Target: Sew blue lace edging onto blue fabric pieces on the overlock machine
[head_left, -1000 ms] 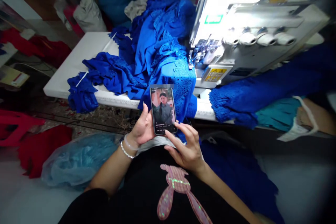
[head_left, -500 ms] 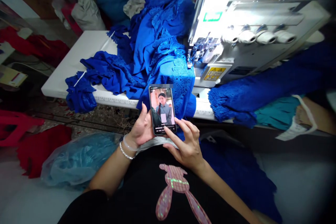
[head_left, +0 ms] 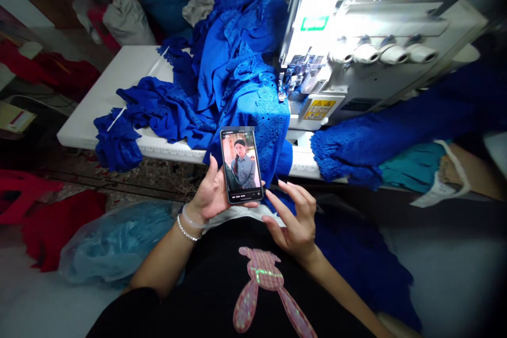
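Now right hand point(head_left: 296, 220) off the phone point(head_left: 241, 165).

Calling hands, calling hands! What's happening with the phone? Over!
Left hand holding phone, lit up. Right hand beside it, open, grasping nothing. Blue cloth beyond, not covering phone.

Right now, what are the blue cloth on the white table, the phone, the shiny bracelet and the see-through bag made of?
Blue cloth: probably soft, matte fabric, because it folds loosely and has lacy holes.
Phone: front likely smooth glass, since a picture glows through it; back hidden.
Bracelet: silvery and glinting, metal or maybe beads.
Bag: probably thin, crinkly plastic, since blue shows through.
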`<state>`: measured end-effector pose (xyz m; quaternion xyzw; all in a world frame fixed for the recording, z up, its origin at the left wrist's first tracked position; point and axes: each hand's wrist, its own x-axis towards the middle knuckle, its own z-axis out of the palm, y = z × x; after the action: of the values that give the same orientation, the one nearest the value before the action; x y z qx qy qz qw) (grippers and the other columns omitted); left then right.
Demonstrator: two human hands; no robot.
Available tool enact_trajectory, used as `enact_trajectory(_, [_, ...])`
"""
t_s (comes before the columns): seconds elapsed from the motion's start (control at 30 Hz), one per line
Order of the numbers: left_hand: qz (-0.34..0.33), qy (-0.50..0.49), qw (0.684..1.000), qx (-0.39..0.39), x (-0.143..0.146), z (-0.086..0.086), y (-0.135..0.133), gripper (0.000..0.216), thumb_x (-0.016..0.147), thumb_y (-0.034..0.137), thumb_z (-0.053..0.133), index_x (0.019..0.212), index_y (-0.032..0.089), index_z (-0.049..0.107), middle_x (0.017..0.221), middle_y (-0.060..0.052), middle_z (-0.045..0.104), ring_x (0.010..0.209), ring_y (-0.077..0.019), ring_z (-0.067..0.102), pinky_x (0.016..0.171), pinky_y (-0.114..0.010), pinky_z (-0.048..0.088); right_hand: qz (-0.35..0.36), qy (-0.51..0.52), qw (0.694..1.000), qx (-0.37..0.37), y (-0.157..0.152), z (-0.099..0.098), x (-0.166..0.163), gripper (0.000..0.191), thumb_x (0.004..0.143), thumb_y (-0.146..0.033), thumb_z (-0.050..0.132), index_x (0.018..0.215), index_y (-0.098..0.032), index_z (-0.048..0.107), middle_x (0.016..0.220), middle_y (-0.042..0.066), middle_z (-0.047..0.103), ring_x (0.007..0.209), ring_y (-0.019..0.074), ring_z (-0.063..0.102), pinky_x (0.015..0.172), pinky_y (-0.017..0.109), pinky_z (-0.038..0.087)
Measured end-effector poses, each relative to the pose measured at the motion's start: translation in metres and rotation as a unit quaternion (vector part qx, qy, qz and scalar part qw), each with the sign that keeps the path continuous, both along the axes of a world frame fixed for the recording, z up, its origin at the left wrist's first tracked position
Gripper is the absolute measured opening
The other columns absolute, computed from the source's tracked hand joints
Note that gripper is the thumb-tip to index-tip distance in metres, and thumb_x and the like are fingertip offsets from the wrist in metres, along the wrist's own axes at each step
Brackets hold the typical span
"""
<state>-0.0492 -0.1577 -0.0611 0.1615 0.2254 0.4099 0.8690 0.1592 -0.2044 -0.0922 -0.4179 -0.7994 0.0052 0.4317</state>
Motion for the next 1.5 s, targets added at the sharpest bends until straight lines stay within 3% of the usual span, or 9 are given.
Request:
enact_trajectory(0.23, [-0.018,0.000,1.000,-0.005,-0.001,0.001,-0.002,0.084,0.089,0.073,0.015,0.144,0.017,0.042,0.140,-0.023,0.051,0.121,-0.0428,0.056,0.083,-0.060,0.053,-0.007,0.026,1.000,-0.015,0.002,0.000,0.004,0.034,0.093,-0.027,0.055,0.125,-0.015,0.060,0.129,0.019,0.052,0.118,0.0342,0.050,0.097,0.052,0.044])
enact_trajectory(0.43, [-0.018,-0.009,1.000,-0.002,0.004,-0.001,-0.005,0.073,0.090,0.071,0.023,0.148,0.028,0.035,0.146,-0.018,0.046,0.127,-0.0437,0.050,0.086,-0.064,0.051,0.003,0.126,0.987,-0.103,0.005,0.001,0.000,0.036,0.090,-0.017,0.059,0.126,-0.018,0.059,0.125,0.016,0.056,0.116,0.0287,0.055,0.097,0.047,0.047])
enact_trajectory(0.8, [-0.079,0.007,0.997,0.005,0.014,-0.001,-0.007,0.077,0.088,0.074,0.027,0.142,0.022,0.045,0.144,-0.018,0.048,0.122,-0.0406,0.055,0.084,-0.057,0.055,0.024,0.347,0.861,-0.371,0.013,0.000,0.004,0.035,0.092,-0.032,0.060,0.124,-0.020,0.059,0.124,0.012,0.060,0.106,0.0225,0.063,0.087,0.037,0.056])
enact_trajectory(1.07, [-0.116,0.120,0.980,0.106,0.057,-0.008,-0.015,0.075,0.085,0.073,0.042,0.147,0.031,0.038,0.157,-0.007,0.033,0.144,-0.0332,0.030,0.119,-0.052,0.024,0.013,0.424,0.785,-0.451,-0.007,-0.008,-0.001,0.106,0.063,-0.028,0.086,0.150,-0.025,0.026,0.146,0.013,0.047,0.129,0.0273,0.052,0.107,0.045,0.046])
enact_trajectory(1.17, [-0.182,0.130,0.961,0.161,0.085,-0.011,-0.015,0.075,0.087,0.069,0.045,0.151,0.031,0.030,0.160,-0.003,0.024,0.149,-0.0287,0.017,0.123,-0.046,0.015,-0.059,0.548,0.720,-0.422,-0.017,-0.019,0.006,0.105,0.053,-0.021,0.089,0.143,-0.026,0.036,0.139,0.010,0.054,0.125,0.0257,0.056,0.107,0.042,0.046])
enact_trajectory(1.27, [-0.331,0.145,0.916,0.173,0.107,-0.009,-0.010,0.069,0.090,0.064,0.045,0.150,0.036,0.027,0.162,-0.001,0.018,0.150,-0.0298,0.014,0.118,-0.050,0.027,-0.153,0.660,0.626,-0.386,-0.031,-0.042,0.037,0.092,0.041,-0.021,0.092,0.125,-0.025,0.055,0.112,0.003,0.068,0.105,0.0235,0.066,0.097,0.039,0.053])
enact_trajectory(1.37, [-0.415,0.181,0.872,0.187,0.119,-0.009,-0.005,0.060,0.091,0.050,0.057,0.146,0.039,0.036,0.161,0.000,0.023,0.145,-0.0308,0.028,0.114,-0.048,0.035,-0.282,0.696,0.566,-0.340,-0.055,-0.071,0.088,0.056,0.066,-0.033,0.084,0.115,-0.020,0.061,0.096,0.001,0.068,0.087,0.0183,0.068,0.085,0.038,0.057])
enact_trajectory(1.43, [-0.418,0.215,0.867,0.168,0.118,-0.011,-0.004,0.056,0.090,0.046,0.059,0.143,0.035,0.043,0.156,-0.004,0.035,0.140,-0.0310,0.039,0.113,-0.047,0.038,-0.374,0.703,0.520,-0.309,-0.075,-0.089,0.124,0.031,0.089,-0.034,0.065,0.114,-0.015,0.060,0.104,0.006,0.066,0.088,0.0177,0.066,0.079,0.037,0.057])
enact_trajectory(1.5, [-0.398,0.250,0.873,0.132,0.113,-0.015,-0.003,0.051,0.091,0.047,0.058,0.138,0.029,0.051,0.149,-0.008,0.046,0.136,-0.0316,0.045,0.110,-0.046,0.042,-0.450,0.699,0.480,-0.281,-0.094,-0.102,0.155,0.030,0.095,-0.033,0.058,0.118,-0.014,0.058,0.114,0.008,0.062,0.095,0.0197,0.064,0.081,0.039,0.056])
